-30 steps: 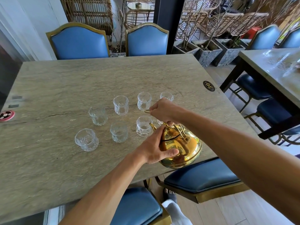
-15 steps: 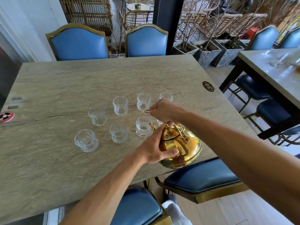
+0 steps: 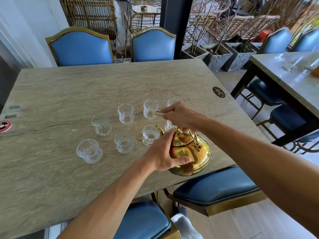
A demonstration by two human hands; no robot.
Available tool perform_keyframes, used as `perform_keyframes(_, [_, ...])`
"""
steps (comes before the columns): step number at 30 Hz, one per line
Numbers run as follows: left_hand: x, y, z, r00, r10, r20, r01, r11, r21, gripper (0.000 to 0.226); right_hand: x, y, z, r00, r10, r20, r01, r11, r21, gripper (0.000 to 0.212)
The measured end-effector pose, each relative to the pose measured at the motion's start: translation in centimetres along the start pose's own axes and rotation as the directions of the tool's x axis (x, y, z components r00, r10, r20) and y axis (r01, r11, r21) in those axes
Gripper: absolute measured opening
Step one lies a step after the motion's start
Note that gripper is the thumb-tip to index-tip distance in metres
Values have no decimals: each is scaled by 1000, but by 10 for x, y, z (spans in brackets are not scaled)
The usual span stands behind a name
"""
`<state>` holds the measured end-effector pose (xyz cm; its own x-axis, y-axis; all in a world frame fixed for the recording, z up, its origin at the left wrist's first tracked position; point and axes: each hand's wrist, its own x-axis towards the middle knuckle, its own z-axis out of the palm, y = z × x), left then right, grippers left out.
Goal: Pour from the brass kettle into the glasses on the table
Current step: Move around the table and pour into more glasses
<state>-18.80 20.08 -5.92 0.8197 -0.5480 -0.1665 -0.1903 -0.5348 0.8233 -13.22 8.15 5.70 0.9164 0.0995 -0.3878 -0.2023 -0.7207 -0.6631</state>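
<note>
Head view: brass kettle point(image 3: 191, 152) is parked at the table's point(image 3: 51, 169) near right edge beside the glasses point(image 3: 126, 113), handle clamped in the right hand point(image 3: 181, 116), polished belly steadied by the left hand point(image 3: 164, 154) — probably heavy and slippery, so best gripped by the handle.

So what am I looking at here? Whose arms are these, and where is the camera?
No machine here: a person wears one camera on the head, looking down at their own bare arms. On the stone table stand eight small clear glasses, two partly hidden behind the hands. The left hand steadies the side of the brass kettle, which sits near the table's edge. The right hand grips the kettle's handle from above. Blue chairs surround the table.
</note>
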Motion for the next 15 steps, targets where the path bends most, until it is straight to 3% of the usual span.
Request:
perform_keyframes(5, [9, 6, -1, 999, 24, -22, -21, 995, 93, 125, -2, 5, -11, 999, 13, -37, -10, 997, 70, 35])
perform_keyframes(15, [41, 24, -13, 997, 62, -40, -59, 995, 75, 132, 1, -11, -47, 997, -11, -70, 13, 999, 32, 34])
